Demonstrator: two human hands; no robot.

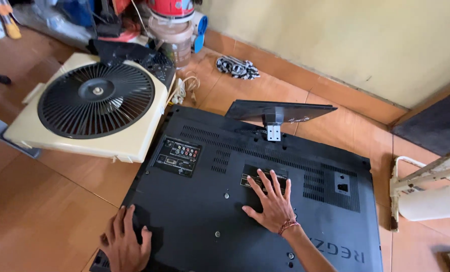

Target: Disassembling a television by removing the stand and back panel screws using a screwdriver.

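Large black plastic flat-screen television face-down on orange tiled floor, long axis left-right. Right hand splayed flat on back panel, centre; left hand spread wide, gripping near-left corner.

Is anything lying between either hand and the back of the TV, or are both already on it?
Nothing visible is in the way. The right hand lies flat, fingers spread, on the back panel of the black television, which is face down on the floor. The left hand rests on its lower left edge. The box fan lies apart, to the left.
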